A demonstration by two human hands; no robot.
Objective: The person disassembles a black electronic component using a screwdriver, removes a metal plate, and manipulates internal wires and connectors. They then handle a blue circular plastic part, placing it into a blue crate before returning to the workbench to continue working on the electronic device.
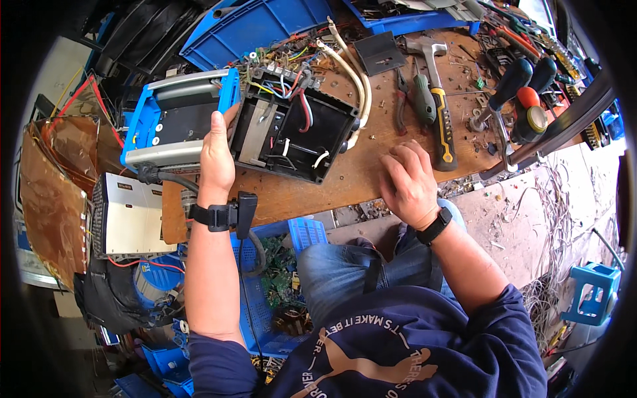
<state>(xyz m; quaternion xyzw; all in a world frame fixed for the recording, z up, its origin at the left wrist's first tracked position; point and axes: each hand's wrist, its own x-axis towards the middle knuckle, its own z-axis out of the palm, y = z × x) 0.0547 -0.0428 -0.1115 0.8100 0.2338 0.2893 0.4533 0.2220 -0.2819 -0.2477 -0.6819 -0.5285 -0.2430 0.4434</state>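
My left hand (217, 158) is at the left side of an opened black plastic housing (302, 140), thumb up and fingers mostly hidden behind its edge; it grips the housing. Inside the housing are a metal strip, loose white, red and yellow wires and bare black compartments. Two thick cream cables (358, 79) leave its right side. Just left of that hand, a blue-framed device shell (176, 119) with grey bars lies on the bench. My right hand (409, 180) rests at the bench's front edge, fingers loosely bent and nothing visible in them, near a hammer (441, 119).
Beside the hammer lie a green-handled screwdriver (423, 99) and red-handled pliers (401, 109). Upright screwdrivers (514, 83) crowd the right of the wooden bench (279, 199). Blue bins (245, 33) stand behind. Below, a blue basket (255, 318) holds green circuit boards.
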